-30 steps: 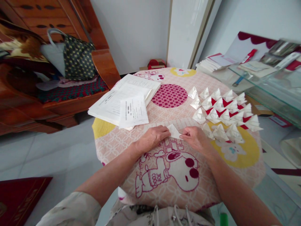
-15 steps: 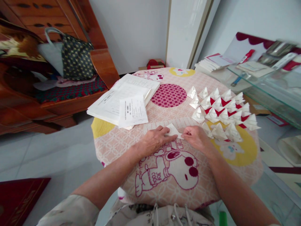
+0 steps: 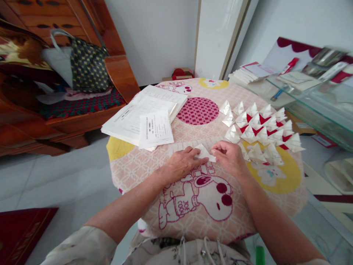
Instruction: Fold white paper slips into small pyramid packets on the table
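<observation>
A small piece of folded white paper (image 3: 205, 152) lies near the middle of the round, cloth-covered table (image 3: 176, 141). My left hand (image 3: 184, 162) pins it from the left, its thumb stretched along the lower edge and the other fingers on its left part. Just beyond the paper's upper right edge, my right hand (image 3: 228, 156) is closed in a pinch. Whatever may be between those fingertips is hidden. To the right stand rows of pointed folded paper pieces (image 3: 256, 154), several of them with red showing between.
A stack of printed sheets (image 3: 129, 117) with a smaller printed slip (image 3: 156, 129) on top lies at the back left. Right of the table is a glass shelf (image 3: 309, 99) with papers and a red pen (image 3: 289, 66). A wooden bench (image 3: 121, 79) holding bags stands left.
My right fingertips have moved slightly up and away from the paper's right corner, which now shows. My left hand stays on the paper.
</observation>
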Motion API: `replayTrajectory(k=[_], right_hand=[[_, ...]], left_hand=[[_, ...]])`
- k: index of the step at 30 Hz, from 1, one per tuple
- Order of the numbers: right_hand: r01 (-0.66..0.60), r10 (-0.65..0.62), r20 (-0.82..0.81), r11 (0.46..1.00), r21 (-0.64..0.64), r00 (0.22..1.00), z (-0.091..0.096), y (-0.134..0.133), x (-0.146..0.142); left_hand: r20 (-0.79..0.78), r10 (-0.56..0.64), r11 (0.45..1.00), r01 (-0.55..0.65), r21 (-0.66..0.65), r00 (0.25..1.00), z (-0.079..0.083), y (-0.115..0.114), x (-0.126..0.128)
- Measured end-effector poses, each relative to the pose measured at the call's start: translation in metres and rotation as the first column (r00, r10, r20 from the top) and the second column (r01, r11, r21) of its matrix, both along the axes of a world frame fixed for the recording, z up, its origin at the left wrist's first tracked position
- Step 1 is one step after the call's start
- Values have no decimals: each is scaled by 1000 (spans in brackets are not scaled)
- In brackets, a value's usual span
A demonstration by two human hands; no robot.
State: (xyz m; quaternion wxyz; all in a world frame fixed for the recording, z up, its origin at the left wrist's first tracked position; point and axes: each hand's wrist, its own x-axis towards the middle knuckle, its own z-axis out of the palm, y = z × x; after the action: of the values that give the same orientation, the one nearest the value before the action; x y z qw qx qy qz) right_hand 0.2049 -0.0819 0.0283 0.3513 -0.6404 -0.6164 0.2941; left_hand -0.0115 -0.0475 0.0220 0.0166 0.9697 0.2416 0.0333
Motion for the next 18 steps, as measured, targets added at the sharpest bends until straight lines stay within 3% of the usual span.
replayTrajectory(k=[2, 5, 11, 18], right_hand=[[-99, 99, -15, 995, -27, 995, -4, 2, -6], [-135, 140, 67, 988, -68, 988, -10, 6, -12], [-101, 116, 96, 983, -153, 989, -6, 10, -18], [-13, 83, 321, 977, -214, 944, 6, 21, -38]], left_hand=[[26, -5, 1000, 5, -20, 1000, -2, 2, -1], [112, 2, 996, 9, -93, 994, -7, 8, -5], [253, 53, 978, 1, -209, 966, -11, 18, -13], [229, 50, 976, 1, -218, 972, -12, 17, -12]])
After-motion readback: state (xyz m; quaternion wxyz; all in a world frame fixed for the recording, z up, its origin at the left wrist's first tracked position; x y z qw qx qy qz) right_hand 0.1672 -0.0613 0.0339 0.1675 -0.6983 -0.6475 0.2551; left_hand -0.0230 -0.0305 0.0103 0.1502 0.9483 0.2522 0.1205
